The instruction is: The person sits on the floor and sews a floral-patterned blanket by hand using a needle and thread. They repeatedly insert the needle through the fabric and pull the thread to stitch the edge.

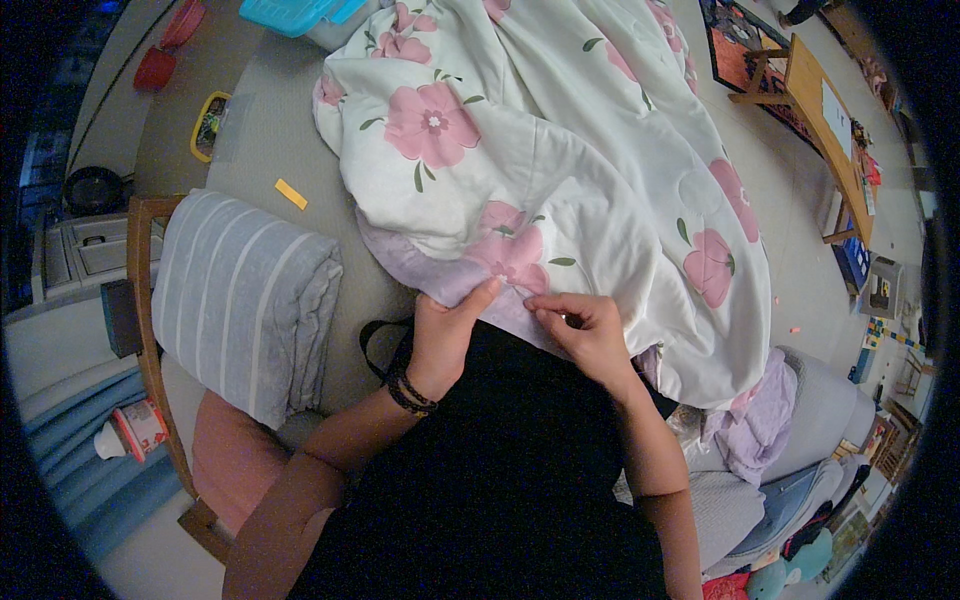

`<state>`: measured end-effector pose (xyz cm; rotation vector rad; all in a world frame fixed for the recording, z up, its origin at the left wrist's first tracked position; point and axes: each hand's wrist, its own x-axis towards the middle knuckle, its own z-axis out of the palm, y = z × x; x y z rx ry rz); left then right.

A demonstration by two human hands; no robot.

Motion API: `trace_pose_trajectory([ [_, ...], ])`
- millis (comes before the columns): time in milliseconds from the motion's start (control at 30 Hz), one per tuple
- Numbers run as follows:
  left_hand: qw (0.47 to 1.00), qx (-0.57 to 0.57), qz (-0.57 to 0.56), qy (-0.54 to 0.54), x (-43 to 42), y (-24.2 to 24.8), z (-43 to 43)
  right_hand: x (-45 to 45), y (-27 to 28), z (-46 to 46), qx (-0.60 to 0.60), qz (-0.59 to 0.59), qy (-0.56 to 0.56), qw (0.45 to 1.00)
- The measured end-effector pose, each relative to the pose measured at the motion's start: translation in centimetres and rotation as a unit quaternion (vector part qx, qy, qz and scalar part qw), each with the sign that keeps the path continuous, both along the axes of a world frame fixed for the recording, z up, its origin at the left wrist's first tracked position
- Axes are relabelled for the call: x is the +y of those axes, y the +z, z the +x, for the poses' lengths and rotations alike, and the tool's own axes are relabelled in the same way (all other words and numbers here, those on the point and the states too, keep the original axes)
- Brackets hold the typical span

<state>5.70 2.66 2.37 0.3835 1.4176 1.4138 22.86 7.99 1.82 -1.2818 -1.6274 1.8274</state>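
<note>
Across my lap and the sofa spreads a white fabric cover [555,165] printed with large pink flowers and green leaves. Its pale lilac underside [420,262] shows along the edge nearest me. My left hand [450,322] grips that edge, thumb on top and fingers hidden beneath the cloth. Just to the right, my right hand [589,326] pinches something tiny at the fabric between thumb and forefinger; it is too small to make out, perhaps a thread or part of the cloth. The fingertips of both hands are close together.
A folded grey striped quilt [240,300] lies on the sofa at left, by its wooden armrest [146,300]. A yellow strip [291,194] rests on the seat. A blue-lidded box [300,15] stands at the far end. At right are a wooden folding table [825,135] and crumpled lilac cloth [754,420].
</note>
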Motion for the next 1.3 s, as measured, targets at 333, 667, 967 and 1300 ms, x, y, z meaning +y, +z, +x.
trace_pose_trajectory([
  [333,0.930,0.329,0.118,-0.116,-0.8,0.1,0.9,-0.2,0.7,-1.5,-0.020,0.060,-0.009,0.998],
  [667,0.995,0.090,0.021,0.034,0.5,0.2,-0.1,-0.2,0.9,-1.3,0.051,-0.005,-0.007,0.999],
  [967,0.993,-0.099,0.044,0.049,1.0,0.1,0.2,-0.1,1.3,-0.4,0.087,-0.095,0.013,0.992],
  [1300,0.987,-0.151,0.038,0.045,1.3,0.6,0.3,-0.1,1.4,0.2,0.105,-0.134,0.035,0.985],
])
